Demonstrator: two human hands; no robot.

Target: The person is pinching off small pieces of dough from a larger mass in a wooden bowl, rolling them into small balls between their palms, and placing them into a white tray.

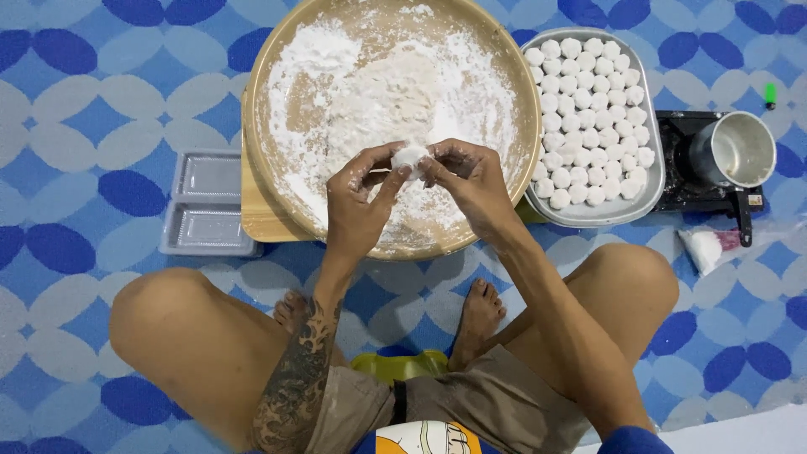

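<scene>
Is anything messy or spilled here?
Nothing has spilled. White flour is spread inside the round wooden tray, and it dusts both hands pinching a small dough piece. The white balls sit in neat rows on the metal tray.

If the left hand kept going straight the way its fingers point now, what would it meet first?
The left hand points up and right at the dough ball it already pinches with the right hand. Beyond that, probably the floured round tray; depth is unclear.

Obstacles: floured round tray [277,76] ahead; oval tray [647,181] of white balls right; plastic containers [206,202] left. Open floor mat [76,126] far left.
</scene>
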